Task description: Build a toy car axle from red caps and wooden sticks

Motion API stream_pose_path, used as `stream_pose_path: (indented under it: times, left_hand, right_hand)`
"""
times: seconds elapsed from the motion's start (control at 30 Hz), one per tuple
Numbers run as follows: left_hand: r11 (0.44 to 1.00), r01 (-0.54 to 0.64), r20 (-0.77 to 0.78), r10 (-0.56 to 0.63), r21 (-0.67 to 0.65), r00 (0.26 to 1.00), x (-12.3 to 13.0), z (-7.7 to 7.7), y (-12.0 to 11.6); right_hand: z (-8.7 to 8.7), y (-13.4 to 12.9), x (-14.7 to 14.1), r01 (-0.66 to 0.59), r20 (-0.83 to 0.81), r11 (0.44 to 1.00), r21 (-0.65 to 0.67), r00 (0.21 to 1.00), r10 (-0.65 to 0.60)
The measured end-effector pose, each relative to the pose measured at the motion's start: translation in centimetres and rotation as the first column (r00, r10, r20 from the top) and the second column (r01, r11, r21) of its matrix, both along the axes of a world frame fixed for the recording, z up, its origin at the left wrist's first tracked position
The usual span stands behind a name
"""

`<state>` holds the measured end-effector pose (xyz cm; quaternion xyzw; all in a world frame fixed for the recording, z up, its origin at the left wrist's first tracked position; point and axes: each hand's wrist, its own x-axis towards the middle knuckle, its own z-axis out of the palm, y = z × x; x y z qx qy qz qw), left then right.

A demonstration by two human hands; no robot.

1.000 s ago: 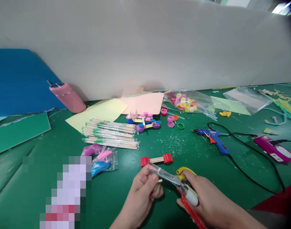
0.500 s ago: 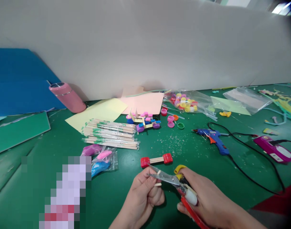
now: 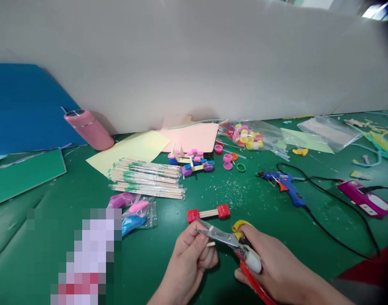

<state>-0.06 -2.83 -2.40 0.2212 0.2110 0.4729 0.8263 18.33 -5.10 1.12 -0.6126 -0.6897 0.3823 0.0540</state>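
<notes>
My left hand [image 3: 194, 254] is closed round short pale wooden sticks [image 3: 210, 244], whose ends poke out between its fingers toward the right. My right hand [image 3: 273, 262] grips scissors [image 3: 227, 238] with one yellow and one red handle. Their blades point left, slightly apart, at a stick end beside my left fingertips. A white piece, not clear what, sits by the scissor handles. Just beyond the blades, two red blocks joined by sticks [image 3: 208, 213] lie on the green table [image 3: 168, 220].
Wrapped chopsticks [image 3: 147, 178], clay packets [image 3: 138, 212] and small stick-and-clay models [image 3: 194, 163] lie behind my left hand. Bottle caps [image 3: 227, 158] are farther back. A blue glue gun [image 3: 284, 184] with a black cord lies right, near a purple device [image 3: 365, 198]. A pink bottle [image 3: 92, 130] leans back left.
The scissor handles and my right hand have shifted very slightly left. My left hand keeps its hold on the sticks, almost unmoved.
</notes>
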Motion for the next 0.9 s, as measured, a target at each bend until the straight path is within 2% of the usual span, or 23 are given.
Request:
stream_pose_path:
  times: [0.33, 0.47, 0.63, 0.73, 0.9]
  left_hand:
    - [0.988, 0.133, 0.071, -0.127, -0.075, 0.989, -0.48, 0.3, 0.04]
    - [0.995, 0.094, 0.036, -0.092, -0.044, 0.995, -0.4, 0.26, 0.13]
    - [1.0, -0.006, -0.061, 0.005, -0.01, 0.998, -0.05, 0.13, 0.11]
    - [1.0, -0.026, -0.038, 0.027, 0.017, 0.999, 0.01, 0.1, 0.1]
    - [0.999, 0.023, 0.04, -0.022, -0.023, 0.999, -0.24, 0.1, 0.11]
  right_hand:
    - [0.16, -0.1, 0.06, -0.042, 0.016, 0.999, 0.032, 0.999, 0.041]
    - [-0.15, -0.29, -0.03, -0.018, -0.035, 1.0, -0.017, 0.999, 0.017]
    - [-0.4, -0.13, -0.21, 0.014, -0.014, 1.0, -0.026, 1.0, -0.014]
    - [-0.17, 0.03, -0.27, 0.022, -0.004, 1.0, -0.011, 1.0, -0.022]
    - [0.39, 0.08, -0.4, -0.013, 0.012, 0.999, 0.04, 1.0, 0.012]
